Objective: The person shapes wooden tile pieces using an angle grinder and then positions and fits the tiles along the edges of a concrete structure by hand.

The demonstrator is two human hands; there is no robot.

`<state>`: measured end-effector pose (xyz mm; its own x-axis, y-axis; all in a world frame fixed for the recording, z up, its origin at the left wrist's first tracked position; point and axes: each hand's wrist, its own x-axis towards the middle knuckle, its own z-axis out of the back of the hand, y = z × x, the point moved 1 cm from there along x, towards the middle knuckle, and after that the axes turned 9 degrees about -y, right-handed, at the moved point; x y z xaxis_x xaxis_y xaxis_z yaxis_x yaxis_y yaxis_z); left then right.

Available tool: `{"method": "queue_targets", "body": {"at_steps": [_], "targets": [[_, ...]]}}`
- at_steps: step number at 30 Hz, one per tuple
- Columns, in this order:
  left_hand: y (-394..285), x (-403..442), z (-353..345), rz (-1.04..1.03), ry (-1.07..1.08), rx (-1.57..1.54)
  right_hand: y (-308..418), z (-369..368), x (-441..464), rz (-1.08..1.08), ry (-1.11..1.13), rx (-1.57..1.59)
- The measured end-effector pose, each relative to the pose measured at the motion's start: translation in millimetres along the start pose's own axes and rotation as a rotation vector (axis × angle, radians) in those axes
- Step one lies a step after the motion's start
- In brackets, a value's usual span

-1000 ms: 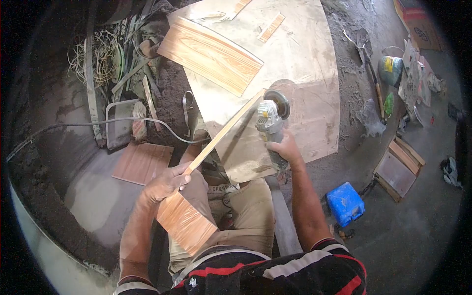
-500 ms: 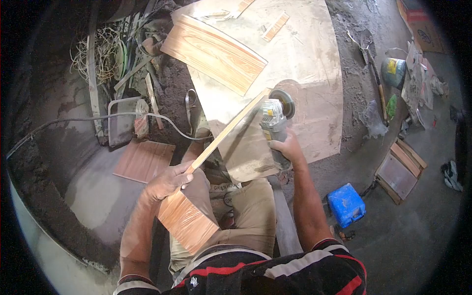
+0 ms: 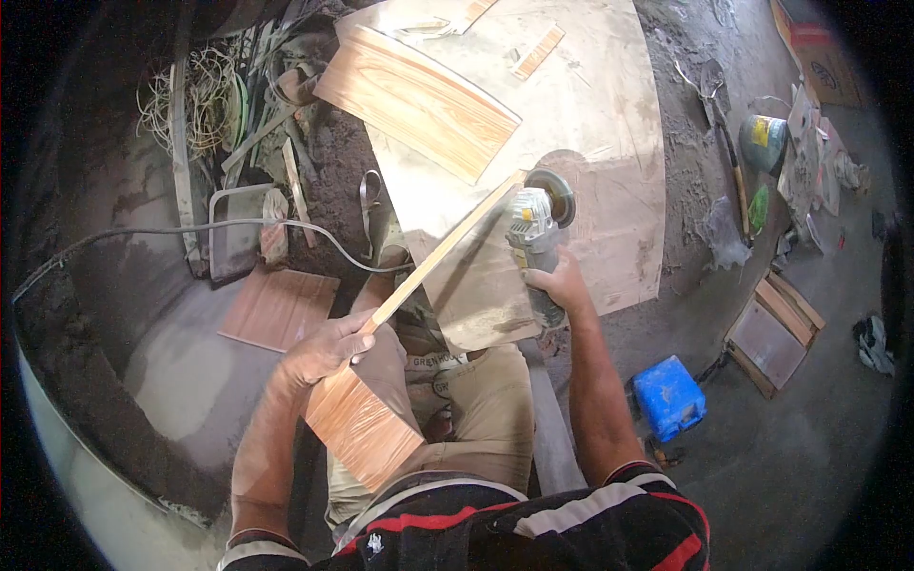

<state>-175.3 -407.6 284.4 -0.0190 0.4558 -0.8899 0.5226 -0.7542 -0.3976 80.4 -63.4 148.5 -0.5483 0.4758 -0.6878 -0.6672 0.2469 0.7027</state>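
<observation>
My left hand (image 3: 328,350) is closed around the edge of a long wood-grain tile (image 3: 364,433), which lies tilted across my lap. The tile's pale edge runs from that hand up to the far right. My right hand (image 3: 560,285) grips the body of a grey angle grinder (image 3: 533,233), its thumb on the near side. The grinder's round disc (image 3: 552,198) is close to the tile's far end; whether they touch, I cannot tell. Beneath both lies a dusty pale sheet (image 3: 609,228). Beyond the tile, another wood-grain piece (image 3: 419,100) rests on this sheet.
A narrow offcut (image 3: 539,52) is on the sheet's far part. A cable (image 3: 171,228) crosses the left side, near a reddish tile (image 3: 279,307) and tangled wire (image 3: 195,105). To the right are a blue container (image 3: 669,398), a shovel (image 3: 728,143) and a bucket (image 3: 764,143).
Very little differs. Both hands keep their holds, and the grinder has shifted only slightly at the tile's far end.
</observation>
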Motion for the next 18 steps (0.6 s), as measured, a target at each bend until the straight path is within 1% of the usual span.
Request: {"method": "queue_targets", "body": {"at_steps": [5,11,14,18], "targets": [[9,3,0,0.019,0.007,-0.023,11,-1,0,0.022,0.028,-0.001],[0,1,-2,0.013,0.003,-0.009,-8,-2,7,-0.044,0.019,-0.063],[5,3,-2,-0.001,0.006,-0.040,3,-4,1,-0.021,0.025,0.003],[3,3,-3,-0.008,0.005,-0.026,-1,-4,-1,-0.041,0.009,0.052]]}}
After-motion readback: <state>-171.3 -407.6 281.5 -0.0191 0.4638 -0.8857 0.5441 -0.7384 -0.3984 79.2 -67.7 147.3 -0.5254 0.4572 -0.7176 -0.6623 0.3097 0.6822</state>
